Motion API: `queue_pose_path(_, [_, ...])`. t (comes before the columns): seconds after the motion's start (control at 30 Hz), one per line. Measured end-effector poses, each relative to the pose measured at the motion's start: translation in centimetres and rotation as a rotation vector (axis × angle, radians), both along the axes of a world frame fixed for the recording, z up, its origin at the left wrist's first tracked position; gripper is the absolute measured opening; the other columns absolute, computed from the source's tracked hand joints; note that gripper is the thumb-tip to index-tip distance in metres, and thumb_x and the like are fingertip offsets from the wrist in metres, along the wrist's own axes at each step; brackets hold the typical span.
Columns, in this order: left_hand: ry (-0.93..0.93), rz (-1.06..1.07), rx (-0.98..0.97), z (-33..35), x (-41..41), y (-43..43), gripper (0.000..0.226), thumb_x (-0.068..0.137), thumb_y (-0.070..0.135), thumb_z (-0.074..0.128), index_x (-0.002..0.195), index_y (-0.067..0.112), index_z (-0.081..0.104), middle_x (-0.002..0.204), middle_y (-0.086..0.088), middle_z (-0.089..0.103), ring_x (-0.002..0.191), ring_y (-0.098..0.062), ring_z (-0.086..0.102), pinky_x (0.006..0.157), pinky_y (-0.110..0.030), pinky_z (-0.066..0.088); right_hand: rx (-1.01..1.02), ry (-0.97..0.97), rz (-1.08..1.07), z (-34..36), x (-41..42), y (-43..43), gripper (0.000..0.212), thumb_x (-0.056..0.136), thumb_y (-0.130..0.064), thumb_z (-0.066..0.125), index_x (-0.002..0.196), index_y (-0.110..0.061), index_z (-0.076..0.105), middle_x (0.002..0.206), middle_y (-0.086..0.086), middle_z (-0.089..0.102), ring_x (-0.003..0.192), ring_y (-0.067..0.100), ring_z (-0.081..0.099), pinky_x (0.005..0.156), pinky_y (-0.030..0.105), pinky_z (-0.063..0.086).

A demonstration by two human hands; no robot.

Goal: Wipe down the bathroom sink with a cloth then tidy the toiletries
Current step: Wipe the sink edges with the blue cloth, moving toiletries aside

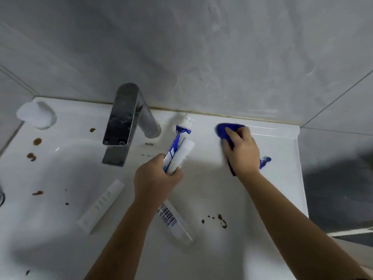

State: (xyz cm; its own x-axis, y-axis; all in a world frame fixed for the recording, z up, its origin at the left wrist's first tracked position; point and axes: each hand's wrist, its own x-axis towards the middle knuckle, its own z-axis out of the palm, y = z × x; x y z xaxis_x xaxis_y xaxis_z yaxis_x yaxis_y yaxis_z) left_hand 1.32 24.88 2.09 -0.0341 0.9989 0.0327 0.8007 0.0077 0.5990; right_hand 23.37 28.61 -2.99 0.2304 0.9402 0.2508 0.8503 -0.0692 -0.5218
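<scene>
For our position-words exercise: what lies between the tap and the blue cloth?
A toothpaste tube, gripped by the left hand, lies between tap and cloth in the head view.

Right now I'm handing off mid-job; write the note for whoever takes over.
Left grip holds the toothpaste tube and a white tube together beside the faucet.
Right grip holds the blue cloth on the back-right deck of the sink.
The pale tube and barcode tube lie loose in the sink.
Done: back-right deck looks clean.
Left: brown spots front right and left side; tidy toiletries.
</scene>
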Motion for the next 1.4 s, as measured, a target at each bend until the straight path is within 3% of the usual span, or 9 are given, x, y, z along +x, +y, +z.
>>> queue_pose_path(0.1, [-0.013, 0.015, -0.055, -0.3, -0.1, -0.8, 0.024, 0.067, 0.023, 0.073, 0.067, 0.011, 0.052, 0.057, -0.007, 0.058, 0.051, -0.026, 0.056, 0.05, -0.036, 0.05, 0.024, 0.058, -0.24, -0.2, 3.3, -2.0, 0.032, 0.083, -0.012, 0.062, 0.114, -0.005, 0.061, 0.104, 0.019, 0.053, 0.082, 0.037, 0.055, 0.068, 0.029, 0.036])
queue_pose_path(0.23, [-0.023, -0.004, -0.069, -0.9, -0.9, -1.5, 0.021, 0.071, 0.026, 0.072, 0.074, 0.013, 0.055, 0.062, -0.004, 0.062, 0.055, -0.021, 0.06, 0.055, -0.035, 0.054, 0.037, -0.029, 0.106, 0.7, -0.5, 2.0, 0.034, 0.083, -0.011, 0.064, 0.116, -0.003, 0.06, 0.101, 0.022, 0.053, 0.079, 0.036, 0.055, 0.067, 0.032, 0.04])
queue_pose_path(0.37, [0.005, 0.041, -0.054, -1.6, -3.0, -2.6, 0.024, 0.069, 0.027, 0.072, 0.067, 0.021, 0.049, 0.052, 0.009, 0.052, 0.045, -0.008, 0.051, 0.046, -0.022, 0.043, 0.009, -0.16, 0.473, 0.9, -6.2, 5.4, 0.033, 0.086, -0.018, 0.061, 0.117, -0.005, 0.06, 0.103, 0.022, 0.052, 0.078, 0.035, 0.054, 0.064, 0.035, 0.042])
queue_pose_path(0.6, [0.049, 0.109, -0.175, -2.7, -6.3, -5.5, 0.025, 0.071, 0.029, 0.075, 0.074, 0.02, 0.052, 0.063, 0.002, 0.059, 0.054, -0.014, 0.056, 0.054, -0.025, 0.047, 0.013, -0.149, 0.273, 0.0, -1.9, 0.3, 0.035, 0.083, -0.015, 0.065, 0.115, -0.003, 0.059, 0.099, 0.019, 0.054, 0.072, 0.035, 0.055, 0.063, 0.031, 0.042])
queue_pose_path(0.8, [0.13, 0.083, -0.095, -3.2, -8.2, -5.7, 0.024, 0.07, 0.027, 0.075, 0.075, 0.016, 0.054, 0.058, 0.005, 0.052, 0.045, -0.013, 0.048, 0.049, -0.021, 0.035, -0.013, -0.178, 0.609, 0.8, -11.1, 7.4, 0.032, 0.088, -0.021, 0.058, 0.117, -0.007, 0.059, 0.107, 0.018, 0.052, 0.084, 0.033, 0.055, 0.073, 0.037, 0.046])
queue_pose_path(0.93, [0.123, 0.07, -0.109, -2.8, -9.0, -6.3, 0.024, 0.071, 0.024, 0.074, 0.075, 0.017, 0.051, 0.057, 0.006, 0.049, 0.045, -0.014, 0.046, 0.054, -0.026, 0.037, 0.003, -0.165, 0.757, 0.2, -6.6, 3.1, 0.033, 0.077, -0.013, 0.071, 0.108, -0.008, 0.065, 0.096, 0.013, 0.058, 0.078, 0.028, 0.059, 0.071, 0.027, 0.048])
queue_pose_path(1.13, [0.129, 0.063, -0.109, -2.9, -10.1, -6.9, 0.023, 0.07, 0.019, 0.074, 0.073, 0.017, 0.052, 0.056, 0.005, 0.05, 0.044, -0.015, 0.046, 0.047, -0.019, 0.03, 0.016, -0.159, 0.576, 0.6, -8.5, 6.2, 0.03, 0.083, -0.017, 0.065, 0.11, -0.005, 0.064, 0.096, 0.018, 0.054, 0.075, 0.033, 0.056, 0.068, 0.036, 0.049])
queue_pose_path(1.23, [0.124, 0.085, -0.114, -2.9, -10.4, -6.8, 0.024, 0.071, 0.02, 0.074, 0.074, 0.018, 0.05, 0.059, 0.005, 0.051, 0.047, -0.014, 0.047, 0.05, -0.021, 0.034, 0.012, -0.132, 0.696, 0.5, -10.6, 5.3, 0.03, 0.083, -0.017, 0.066, 0.11, -0.005, 0.064, 0.096, 0.017, 0.056, 0.077, 0.031, 0.057, 0.07, 0.033, 0.048])
queue_pose_path(1.4, [0.123, 0.079, -0.116, -2.4, -10.4, -6.2, 0.021, 0.072, 0.022, 0.073, 0.075, 0.018, 0.052, 0.061, 0.004, 0.054, 0.051, -0.015, 0.05, 0.05, -0.021, 0.035, 0.042, -0.261, 0.855, 0.4, -3.4, 2.2, 0.038, 0.073, -0.01, 0.075, 0.109, -0.011, 0.065, 0.093, 0.01, 0.058, 0.077, 0.025, 0.059, 0.066, 0.024, 0.044])
